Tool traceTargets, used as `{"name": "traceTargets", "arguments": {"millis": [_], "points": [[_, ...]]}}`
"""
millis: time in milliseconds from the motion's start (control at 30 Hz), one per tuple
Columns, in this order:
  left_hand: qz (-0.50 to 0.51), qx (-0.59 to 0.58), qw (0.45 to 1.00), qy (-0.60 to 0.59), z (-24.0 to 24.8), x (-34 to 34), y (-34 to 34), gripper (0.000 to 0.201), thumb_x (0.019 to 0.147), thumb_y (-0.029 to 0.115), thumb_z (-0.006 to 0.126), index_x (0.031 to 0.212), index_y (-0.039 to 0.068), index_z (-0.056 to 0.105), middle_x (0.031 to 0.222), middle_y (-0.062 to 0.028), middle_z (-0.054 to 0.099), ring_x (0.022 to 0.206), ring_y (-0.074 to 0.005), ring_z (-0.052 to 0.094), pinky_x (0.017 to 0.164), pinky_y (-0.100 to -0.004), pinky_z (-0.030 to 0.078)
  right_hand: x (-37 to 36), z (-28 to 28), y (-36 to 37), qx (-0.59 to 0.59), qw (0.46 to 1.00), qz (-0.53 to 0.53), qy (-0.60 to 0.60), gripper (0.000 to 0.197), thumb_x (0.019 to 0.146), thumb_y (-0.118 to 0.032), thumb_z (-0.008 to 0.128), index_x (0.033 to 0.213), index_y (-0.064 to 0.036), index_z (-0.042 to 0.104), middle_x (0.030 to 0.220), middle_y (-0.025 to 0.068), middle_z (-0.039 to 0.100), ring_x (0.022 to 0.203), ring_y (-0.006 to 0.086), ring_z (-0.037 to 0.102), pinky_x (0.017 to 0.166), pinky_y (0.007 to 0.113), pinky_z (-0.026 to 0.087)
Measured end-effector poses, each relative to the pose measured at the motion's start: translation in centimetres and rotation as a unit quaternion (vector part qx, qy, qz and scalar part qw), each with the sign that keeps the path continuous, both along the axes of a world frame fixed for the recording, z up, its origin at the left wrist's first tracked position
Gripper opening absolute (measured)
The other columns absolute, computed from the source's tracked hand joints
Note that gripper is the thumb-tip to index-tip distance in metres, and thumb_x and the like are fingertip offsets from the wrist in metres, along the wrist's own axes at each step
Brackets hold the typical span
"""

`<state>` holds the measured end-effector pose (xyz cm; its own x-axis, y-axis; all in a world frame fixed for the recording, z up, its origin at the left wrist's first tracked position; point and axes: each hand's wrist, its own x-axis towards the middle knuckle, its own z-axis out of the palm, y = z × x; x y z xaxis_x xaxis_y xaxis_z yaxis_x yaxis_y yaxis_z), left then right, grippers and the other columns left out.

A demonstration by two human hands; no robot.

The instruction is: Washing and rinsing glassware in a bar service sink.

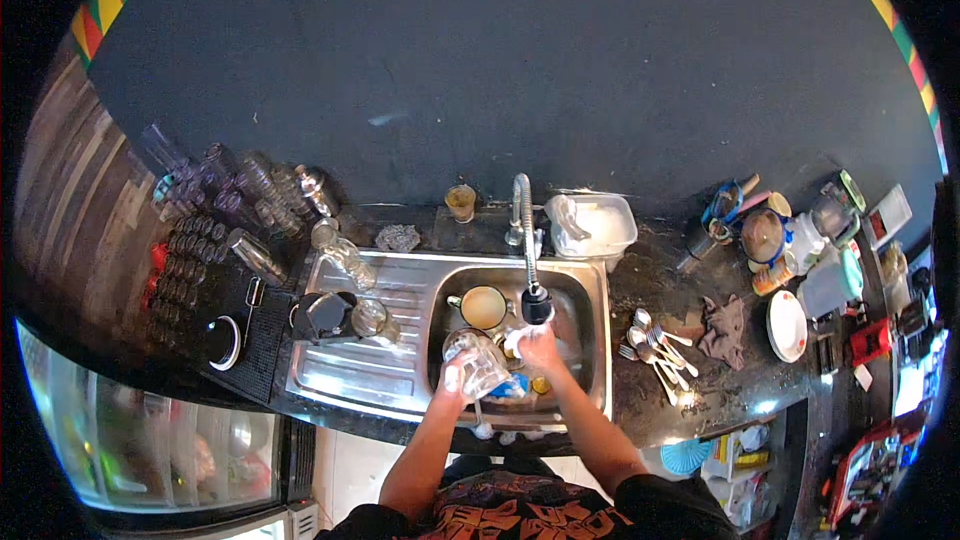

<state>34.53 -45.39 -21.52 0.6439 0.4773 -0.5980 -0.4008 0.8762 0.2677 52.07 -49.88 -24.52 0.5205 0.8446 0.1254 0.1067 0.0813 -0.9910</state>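
Observation:
Over the steel sink (603,340), my left hand (455,378) is closed around a clear glass vessel (485,370), tilted with its wide end toward the right. Soap suds cover part of that hand. Just right of it, my right hand (540,348) is curled below the black spray head of the faucet (536,306). White suds or something white shows at its fingers; what it holds I cannot make out. Behind the hands, a cream mug (483,307) sits in the basin. Something blue (513,386) and a small yellow piece (541,384) lie in the sink below the hands.
Glassware (345,258) and a dark jug (325,316) stand on the ribbed drainboard (370,380). Spoons and forks (658,348), a brown cloth (722,330) and white bowls (787,326) lie to the right. A white tub (605,227) stands behind the sink; many glasses (195,240) crowd the left.

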Motion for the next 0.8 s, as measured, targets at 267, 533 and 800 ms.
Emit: {"name": "traceTargets", "arguments": {"millis": [267, 533, 800], "points": [[-0.049, 0.123, 0.989, 0.065, -2.9, 3.1, -0.7, 0.027, 0.069, 0.008, 0.06, 0.096, 0.008, 0.053, 0.086, -0.0066, 0.057, 0.07, -0.0238, 0.058, 0.06, -0.043, 0.05, 2.1, 2.2, -0.7, 0.005, 0.898, 0.05, 0.436, 0.037, 0.065, -0.012, 0.061, 0.098, 0.0014, 0.051, 0.073, 0.0086, 0.06, 0.047, 0.0132, 0.052, 0.039, 0.023, 0.042], [-0.06, 0.133, 0.977, 0.157, -0.4, 3.4, -2.0, 0.025, 0.062, -0.001, 0.066, 0.086, 0.002, 0.057, 0.073, -0.0071, 0.059, 0.063, -0.0181, 0.058, 0.056, -0.0328, 0.049, -0.9, 4.0, 1.3, -0.195, 0.978, 0.004, -0.068, 0.034, 0.078, -0.029, 0.05, 0.095, 0.0003, 0.054, 0.082, 0.0158, 0.06, 0.077, 0.0251, 0.056, 0.066, 0.036, 0.045], [-0.051, 0.121, 0.986, 0.099, -3.0, 2.2, -1.5, 0.028, 0.066, 0.002, 0.062, 0.093, 0.004, 0.056, 0.084, -0.0086, 0.06, 0.074, -0.021, 0.06, 0.065, -0.0371, 0.051, 2.7, -0.8, 1.0, -0.182, 0.976, 0.111, 0.035, 0.027, 0.077, -0.026, 0.058, 0.089, -0.0016, 0.06, 0.082, 0.0109, 0.061, 0.057, 0.0111, 0.056, 0.044, 0.026, 0.041]]}}
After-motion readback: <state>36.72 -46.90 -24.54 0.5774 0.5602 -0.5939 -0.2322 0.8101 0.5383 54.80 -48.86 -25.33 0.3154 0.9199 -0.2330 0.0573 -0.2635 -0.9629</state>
